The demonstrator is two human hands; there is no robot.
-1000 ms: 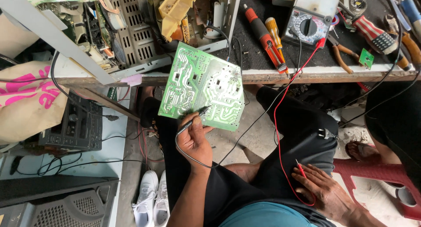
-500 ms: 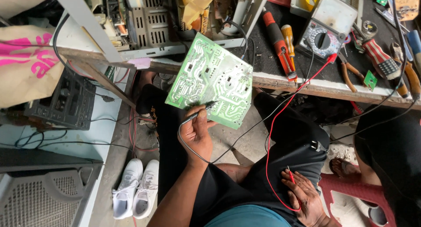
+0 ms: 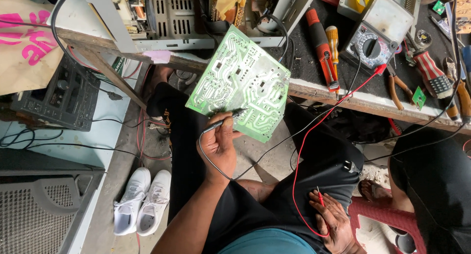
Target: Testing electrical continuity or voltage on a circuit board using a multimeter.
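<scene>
1. Looking from the left side, I see my left hand (image 3: 219,145) first. Its fingers (image 3: 226,124) pinch the black probe (image 3: 226,119) like a pen, closed around the shaft, and the tip touches the green circuit board (image 3: 240,85).
2. The board stands tilted, its upper part against the edge of the wooden bench (image 3: 343,101), above my lap. I judge it light, stiff and flat, but fragile: the solder side faces me, so I would take it only by the edges and never press on the traces.
3. The probe is thin and light, and its black wire (image 3: 211,161) loops under my wrist. I think it can slip if the pinch is loose, so the grip near the tip is good.
4. Further right, the red wire (image 3: 306,136) runs from the analog meter (image 3: 375,33) on the bench down to the red probe (image 3: 320,197).
5. My right hand (image 3: 336,222) rests on my thigh, fingers half spread, with the red probe lying between them; I cannot tell how firmly they grip it.
</scene>
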